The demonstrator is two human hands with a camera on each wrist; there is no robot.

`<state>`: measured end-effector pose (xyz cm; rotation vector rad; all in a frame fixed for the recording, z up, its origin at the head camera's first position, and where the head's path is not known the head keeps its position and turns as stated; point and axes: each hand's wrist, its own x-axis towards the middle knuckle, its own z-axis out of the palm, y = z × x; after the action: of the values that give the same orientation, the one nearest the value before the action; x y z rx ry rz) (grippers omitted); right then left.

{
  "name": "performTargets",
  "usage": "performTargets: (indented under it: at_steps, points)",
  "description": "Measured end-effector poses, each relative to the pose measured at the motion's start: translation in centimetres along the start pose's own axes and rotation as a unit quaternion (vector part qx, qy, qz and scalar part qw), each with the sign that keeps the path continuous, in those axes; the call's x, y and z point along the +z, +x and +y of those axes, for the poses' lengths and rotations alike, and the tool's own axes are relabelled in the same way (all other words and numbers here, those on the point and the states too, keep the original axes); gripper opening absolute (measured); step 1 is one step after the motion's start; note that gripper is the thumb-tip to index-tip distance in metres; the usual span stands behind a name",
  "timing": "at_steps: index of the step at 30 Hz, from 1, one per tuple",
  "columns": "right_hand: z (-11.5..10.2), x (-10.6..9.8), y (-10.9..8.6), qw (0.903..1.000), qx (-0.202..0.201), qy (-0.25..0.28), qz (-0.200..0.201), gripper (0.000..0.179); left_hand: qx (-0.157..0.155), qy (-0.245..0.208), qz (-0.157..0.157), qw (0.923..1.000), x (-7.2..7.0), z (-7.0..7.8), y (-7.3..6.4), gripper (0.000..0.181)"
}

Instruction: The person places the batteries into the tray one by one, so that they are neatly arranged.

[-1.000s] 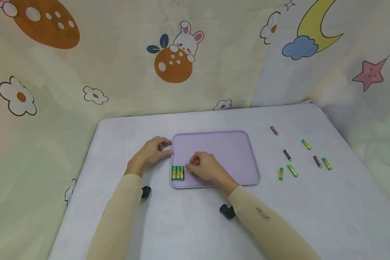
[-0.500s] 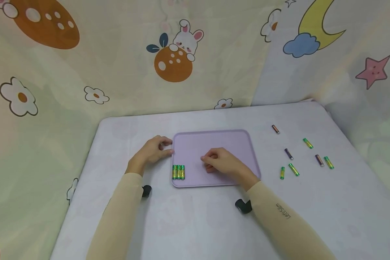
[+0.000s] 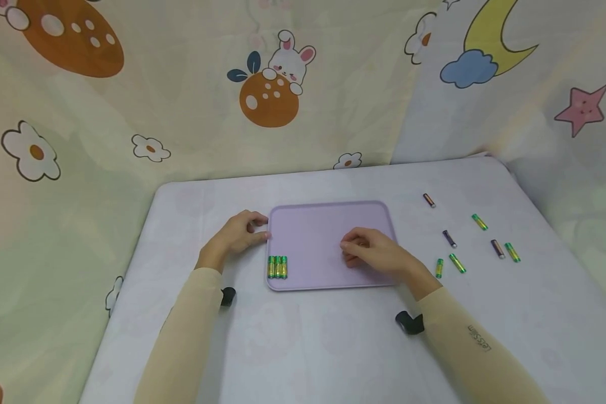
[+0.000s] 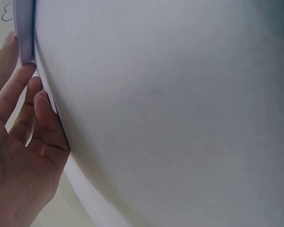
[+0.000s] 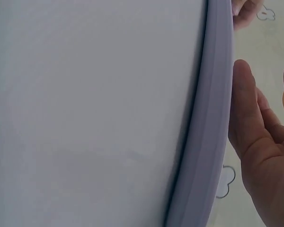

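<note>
On the white table lies a lilac tray (image 3: 328,210) with a raised rim. Three green-and-gold batteries (image 3: 278,267) stand side by side in its near left corner. My left hand (image 3: 237,233) is at the tray's left edge, thumb and fingertips touching the rim. In the left wrist view, that hand (image 4: 26,151) shows its palm and bent fingers against the rim. Over the right part of the tray hovers my right hand (image 3: 376,252), fingers loosely bent, with nothing visible in them. In the right wrist view, the right hand (image 5: 265,151) appears beyond the rim, no battery showing.
Right of the tray, several loose batteries lie scattered: green ones such as one green battery (image 3: 457,263), and dark ones with copper ends such as one dark battery (image 3: 449,239). A patterned cloth (image 3: 202,90) hangs behind the table.
My right hand has moved right across the tray, away from the row of three batteries. The left hand has stayed at the tray's left edge.
</note>
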<state>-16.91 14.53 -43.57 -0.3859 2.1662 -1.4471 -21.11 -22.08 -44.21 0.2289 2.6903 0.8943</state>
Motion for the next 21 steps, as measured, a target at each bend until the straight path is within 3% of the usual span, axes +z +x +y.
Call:
performTargets:
  at_steps: [8,14,21]
  points:
    - [1.6,-2.2,-2.1,0.9982,-0.032,-0.007,0.051,0.037,0.002,0.007,-0.003,1.0,0.1,0.0,0.0,0.049]
    - [2.8,-3.8,-3.8,0.9961,-0.041,0.015,0.076,0.036,0.001,0.0,0.002,1.0,0.3,-0.1,0.0,0.049]
    - [3.4,-5.7,-6.0,0.9947,-0.034,-0.011,0.097,0.034,0.004,0.004,0.002,1.0,0.2,-0.2,0.0,0.05]
